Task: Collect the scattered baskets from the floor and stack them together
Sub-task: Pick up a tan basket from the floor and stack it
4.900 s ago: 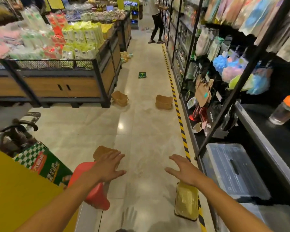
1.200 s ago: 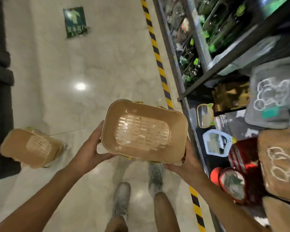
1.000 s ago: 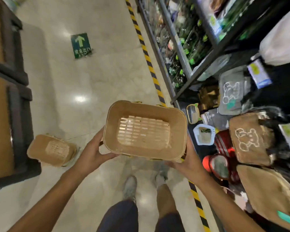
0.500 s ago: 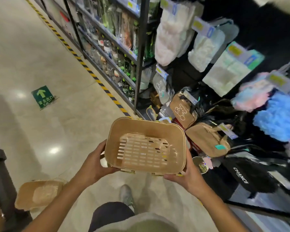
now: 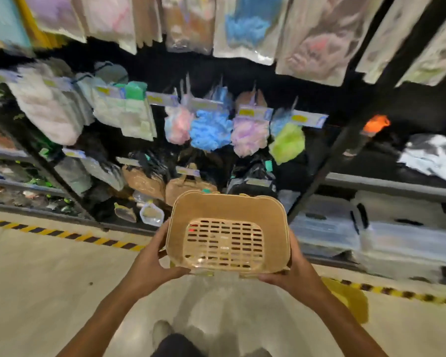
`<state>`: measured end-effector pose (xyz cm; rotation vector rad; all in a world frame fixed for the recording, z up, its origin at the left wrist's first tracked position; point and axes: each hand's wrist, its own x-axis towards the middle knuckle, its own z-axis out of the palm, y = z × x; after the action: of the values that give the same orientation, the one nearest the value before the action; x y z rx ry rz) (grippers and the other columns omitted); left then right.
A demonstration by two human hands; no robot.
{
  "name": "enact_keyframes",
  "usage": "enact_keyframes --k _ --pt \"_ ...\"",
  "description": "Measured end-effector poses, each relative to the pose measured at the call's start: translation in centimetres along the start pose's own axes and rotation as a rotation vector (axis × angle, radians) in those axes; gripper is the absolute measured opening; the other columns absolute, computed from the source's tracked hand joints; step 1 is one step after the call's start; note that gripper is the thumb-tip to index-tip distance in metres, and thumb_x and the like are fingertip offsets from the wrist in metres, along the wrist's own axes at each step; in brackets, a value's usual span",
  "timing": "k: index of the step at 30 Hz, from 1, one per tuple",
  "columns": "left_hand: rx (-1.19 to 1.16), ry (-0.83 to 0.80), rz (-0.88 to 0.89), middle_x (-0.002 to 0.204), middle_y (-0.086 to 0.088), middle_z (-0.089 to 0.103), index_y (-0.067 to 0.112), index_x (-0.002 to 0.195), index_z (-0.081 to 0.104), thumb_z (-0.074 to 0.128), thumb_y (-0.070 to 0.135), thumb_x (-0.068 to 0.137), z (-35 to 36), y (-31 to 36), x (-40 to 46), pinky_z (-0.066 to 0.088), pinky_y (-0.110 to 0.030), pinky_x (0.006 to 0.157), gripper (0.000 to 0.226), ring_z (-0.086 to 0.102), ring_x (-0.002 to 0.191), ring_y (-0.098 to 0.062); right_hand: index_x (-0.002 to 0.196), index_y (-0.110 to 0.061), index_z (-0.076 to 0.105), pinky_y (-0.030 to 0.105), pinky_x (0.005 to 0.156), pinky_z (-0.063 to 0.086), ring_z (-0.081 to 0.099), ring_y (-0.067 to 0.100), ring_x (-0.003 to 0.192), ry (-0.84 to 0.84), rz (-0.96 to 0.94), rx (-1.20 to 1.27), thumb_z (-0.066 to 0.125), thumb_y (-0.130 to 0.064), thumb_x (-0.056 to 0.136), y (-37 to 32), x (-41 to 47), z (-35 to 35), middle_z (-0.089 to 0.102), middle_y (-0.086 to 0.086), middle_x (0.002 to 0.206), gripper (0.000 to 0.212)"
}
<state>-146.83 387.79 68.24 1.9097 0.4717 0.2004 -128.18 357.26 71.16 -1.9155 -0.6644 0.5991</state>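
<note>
Holding the tan basket (image 5: pixel 227 235) out in front at about waist height, the person keeps it level between both hands, its open mouth tipped up toward the camera so the slotted bottom shows plainly. The left hand (image 5: pixel 152 264) clasps the near left corner, thumb lying along the wall and fingers curled under the base. The right hand (image 5: pixel 294 271) mirrors it at the near right corner, fingers wrapped beneath. Gripping low and at opposite corners likely steadies a light, wide container that would otherwise twist, and it leaves the rim free, which would matter for nesting this basket with another. A folded handle seems to lie along the far rim, though the blur makes this uncertain.

The basket is off the floor (image 5: pixel 49 279), carried over the pale tiles just short of the yellow-and-black hazard stripe (image 5: pixel 62 234) that runs along the foot of the shelving (image 5: pixel 317 173). Behind it hang pastel bath puffs (image 5: pixel 209 130) and packaged goods. Clear storage bins (image 5: pixel 397 235) sit on the lowest level to the right. A yellow object (image 5: pixel 350 302) lies on the floor by the right forearm; whether it is another basket cannot be told. No other basket is clearly in view, so my judgement is that one is collected and the stacking is not yet begun.
</note>
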Motion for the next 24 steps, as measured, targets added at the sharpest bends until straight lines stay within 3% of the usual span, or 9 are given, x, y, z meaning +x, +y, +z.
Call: enact_keyframes --k 2,4,6,8,11,14,18,24 --pt "0.003 -0.097 0.038 0.144 0.03 0.051 0.055 0.155 0.019 0.096 0.058 0.053 3.7 2.1 1.9 0.055 -0.027 0.099 0.127 0.056 0.129 0.001 0.151 -0.057 0.014 0.023 0.09 0.059 0.058 -0.01 0.118 0.105 0.054 -0.014 0.098 -0.043 0.057 2.0 -2.8 -3.6 0.055 -0.041 0.126 0.127" --pt "-0.005 -0.206 0.087 0.144 0.028 0.053 0.055 0.154 0.022 0.098 0.052 0.055 7.2 4.1 3.9 0.056 -0.02 0.094 0.125 0.057 0.128 0.001 0.145 -0.066 0.013 0.008 0.081 0.055 0.055 -0.016 0.116 0.208 0.067 -0.009 0.098 -0.039 0.057 3.3 -5.4 -6.6 0.054 -0.044 0.126 0.126" --pt "0.001 -0.297 0.135 0.143 0.026 0.054 0.052 0.154 0.026 0.1 0.043 0.057 10.4 6.0 5.9 0.054 -0.02 0.097 0.123 0.057 0.129 0.0 0.139 -0.073 0.015 0.002 0.078 0.05 0.054 -0.02 0.115 0.308 0.103 0.001 0.098 -0.039 0.057 4.3 -7.9 -9.2 0.054 -0.044 0.127 0.121" --pt "0.002 -0.392 0.179 0.146 0.027 0.052 0.053 0.155 0.023 0.1 0.04 0.058 13.6 8.0 7.7 0.053 -0.026 0.102 0.124 0.054 0.132 0.0 0.142 -0.069 0.018 0.009 0.082 0.055 0.057 -0.013 0.119 0.388 0.132 0.022 0.098 -0.038 0.057 5.1 -10.3 -11.5 0.057 -0.038 0.131 0.121" --pt "0.027 -0.517 0.256 0.144 0.034 0.049 0.058 0.154 0.019 0.098 0.046 0.06 18.0 10.5 10.5 0.05 -0.009 0.094 0.123 0.051 0.13 0.009 0.154 -0.054 0.014 0.026 0.093 0.058 0.057 -0.002 0.126 0.479 0.179 0.066 0.099 -0.037 0.06 6.3 -13.3 -14.4 0.057 -0.027 0.138 0.127" --pt "0.02 -0.627 0.298 0.144 0.035 0.048 0.056 0.155 0.019 0.097 0.047 0.06 22.5 12.8 13.1 0.046 -0.001 0.091 0.124 0.049 0.129 0.013 0.154 -0.055 0.013 0.022 0.091 0.058 0.058 -0.004 0.124 0.589 0.212 0.046 0.097 -0.044 0.061 7.4 -15.5 -16.7 0.055 -0.03 0.138 0.126" --pt "-0.004 -0.76 0.351 0.143 0.036 0.049 0.058 0.154 0.019 0.095 0.057 0.056 28.0 15.9 16.3 0.048 -0.012 0.096 0.124 0.05 0.129 0.012 0.155 -0.054 0.011 0.012 0.09 0.054 0.058 -0.005 0.124 0.724 0.278 0.064 0.097 -0.047 0.061 8.9 -17.2 -19.6 0.053 -0.032 0.141 0.128" --pt "-0.004 -0.95 0.438 0.145 0.033 0.048 0.058 0.154 0.019 0.095 0.056 0.058 36.0 20.7 20.8 0.043 -0.026 0.102 0.122 0.048 0.131 0.012 0.157 -0.051 0.006 0.011 0.092 0.052 0.06 -0.006 0.12 0.894 0.357 0.068 0.097 -0.049 0.06 10.8 -19.3 -23.5 0.052 -0.038 0.136 0.133"
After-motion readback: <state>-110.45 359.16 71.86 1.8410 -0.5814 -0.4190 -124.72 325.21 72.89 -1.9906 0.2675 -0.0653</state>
